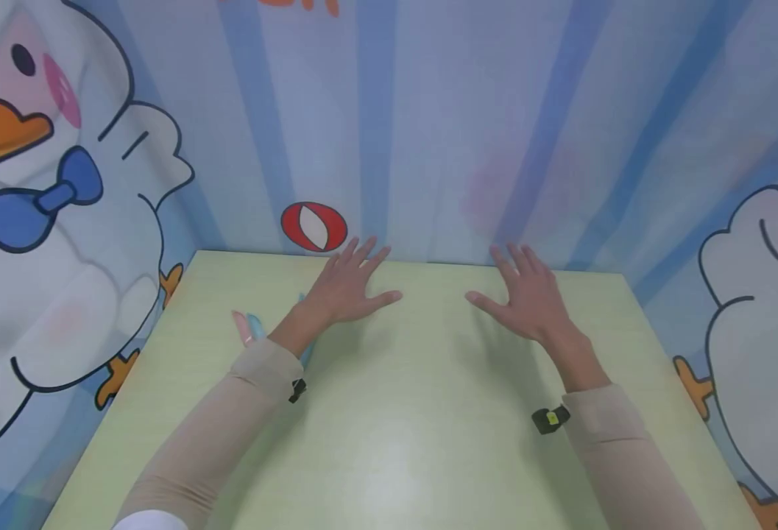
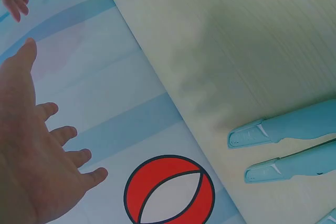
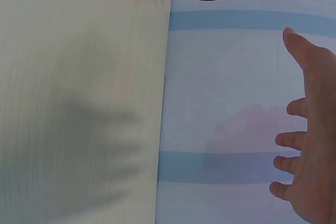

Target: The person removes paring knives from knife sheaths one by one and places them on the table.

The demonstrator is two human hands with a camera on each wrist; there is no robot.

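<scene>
My left hand (image 1: 344,293) is held over the far part of the pale table, fingers spread and thumb pointing inward, with nothing in it. Level with it on the other side, my right hand (image 1: 529,298) is spread the same way, also holding nothing. Slim light-blue plastic sticks (image 2: 310,126) with capped-looking, rounded tips lie on the table beside the left hand, seen in the left wrist view. From the head, a pink stick (image 1: 241,327) and a blue one (image 1: 255,326) show left of the left wrist; the left forearm partly hides the others.
The pale wooden-looking table (image 1: 389,412) ends at a striped blue cloth backdrop (image 1: 428,147) just beyond the fingertips. A red and white ball (image 1: 313,227) is printed on it. Cartoon birds decorate the side panels. A small black device (image 1: 550,419) sits at the right cuff.
</scene>
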